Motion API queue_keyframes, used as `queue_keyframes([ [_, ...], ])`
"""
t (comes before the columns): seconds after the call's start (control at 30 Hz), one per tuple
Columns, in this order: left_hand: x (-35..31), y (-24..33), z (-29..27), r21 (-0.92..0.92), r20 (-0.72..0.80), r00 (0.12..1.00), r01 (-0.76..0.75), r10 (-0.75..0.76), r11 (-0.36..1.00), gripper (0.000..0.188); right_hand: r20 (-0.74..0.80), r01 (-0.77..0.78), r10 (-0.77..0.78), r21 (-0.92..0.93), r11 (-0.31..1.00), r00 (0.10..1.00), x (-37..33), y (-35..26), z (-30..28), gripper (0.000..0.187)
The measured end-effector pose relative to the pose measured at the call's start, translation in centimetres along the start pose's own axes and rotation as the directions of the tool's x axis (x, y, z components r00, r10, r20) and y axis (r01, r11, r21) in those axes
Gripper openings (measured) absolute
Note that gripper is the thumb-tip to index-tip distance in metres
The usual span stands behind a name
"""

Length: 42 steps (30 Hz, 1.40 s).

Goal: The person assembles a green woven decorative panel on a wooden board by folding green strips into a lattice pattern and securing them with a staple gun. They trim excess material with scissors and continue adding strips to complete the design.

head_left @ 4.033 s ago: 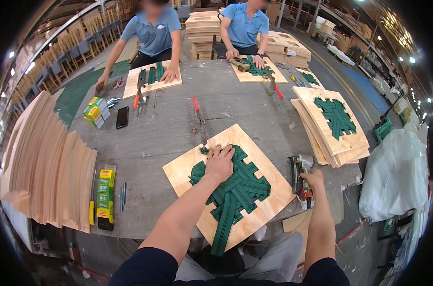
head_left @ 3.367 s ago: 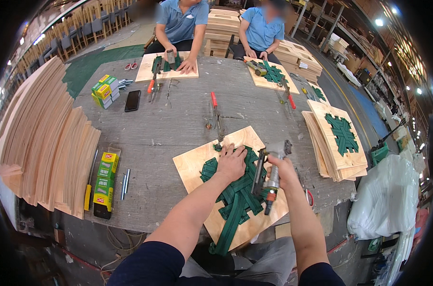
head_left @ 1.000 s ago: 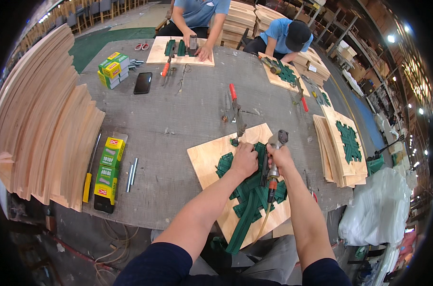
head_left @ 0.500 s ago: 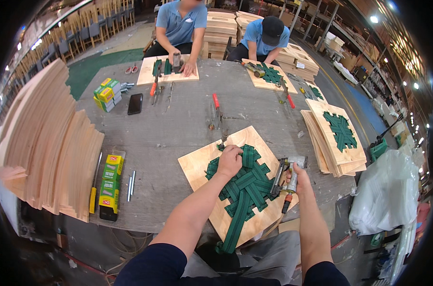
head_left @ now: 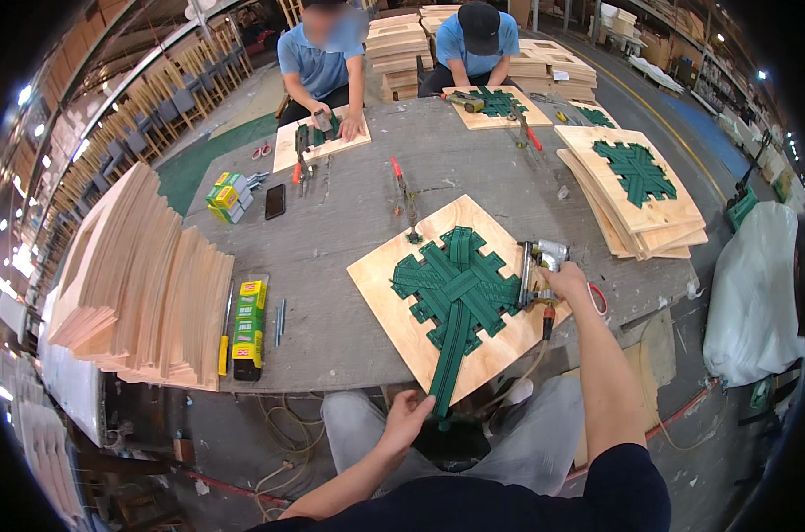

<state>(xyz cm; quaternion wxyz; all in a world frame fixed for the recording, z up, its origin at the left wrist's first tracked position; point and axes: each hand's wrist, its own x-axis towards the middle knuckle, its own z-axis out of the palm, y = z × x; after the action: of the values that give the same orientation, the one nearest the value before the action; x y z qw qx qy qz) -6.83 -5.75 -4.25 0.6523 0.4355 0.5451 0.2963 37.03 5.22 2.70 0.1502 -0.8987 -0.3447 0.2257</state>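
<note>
Grey worktable (head_left: 349,230): yellow-green boxes (head_left: 228,191) far left; tray (head_left: 246,330) of similar boxes. Left hand (head_left: 406,417) grasps green strap (head_left: 451,355); right hand (head_left: 565,282) clenches staple gun (head_left: 535,270).

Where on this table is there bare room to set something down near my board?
The widest bare stretch of grey table lies between the black phone, the red-handled tool and your plywood board. A narrower strip runs between that board and the yellow-green boxes. The right side is crowded: the stapler in your right hand and the board stack.
</note>
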Motion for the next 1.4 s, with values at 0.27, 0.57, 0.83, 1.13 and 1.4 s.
queue_keyframes([
  [0.27, -2.5, 2.7, -2.2, 0.324, 0.471, 0.878, -0.083, -0.085, 0.943, 0.042, -0.042, 0.202, -0.219, 0.577, 0.791, 0.975, -14.8, 1.2, 5.9, 0.038],
  [0.57, -11.5, 1.3, -5.8, 0.385, 0.688, 0.683, -0.058, -0.245, 0.921, 0.043, 0.656, -0.711, -0.396, 0.704, 0.012, 0.643, -21.8, -6.9, 13.4, 0.049],
  [0.83, -2.8, 0.3, -5.2, 0.229, 0.617, 0.787, -0.184, 0.004, 0.956, 0.052, 0.608, -0.605, -0.276, 0.789, 0.104, 0.745, -18.9, -6.6, 16.0, 0.031],
  [1.13, 5.5, 0.6, 1.3, -0.221, 0.282, 0.932, 0.294, -0.228, 0.930, 0.063, 0.484, -0.420, -0.120, 0.839, 0.347, 0.867, -23.7, -7.5, 16.0, 0.030],
  [1.4, 4.8, 1.5, 3.1, -0.119, 0.221, 0.921, 0.351, -0.320, 0.929, 0.061, 0.256, -0.217, -0.018, 0.855, 0.472, 0.967, -26.9, -5.5, 18.0, 0.031],
])
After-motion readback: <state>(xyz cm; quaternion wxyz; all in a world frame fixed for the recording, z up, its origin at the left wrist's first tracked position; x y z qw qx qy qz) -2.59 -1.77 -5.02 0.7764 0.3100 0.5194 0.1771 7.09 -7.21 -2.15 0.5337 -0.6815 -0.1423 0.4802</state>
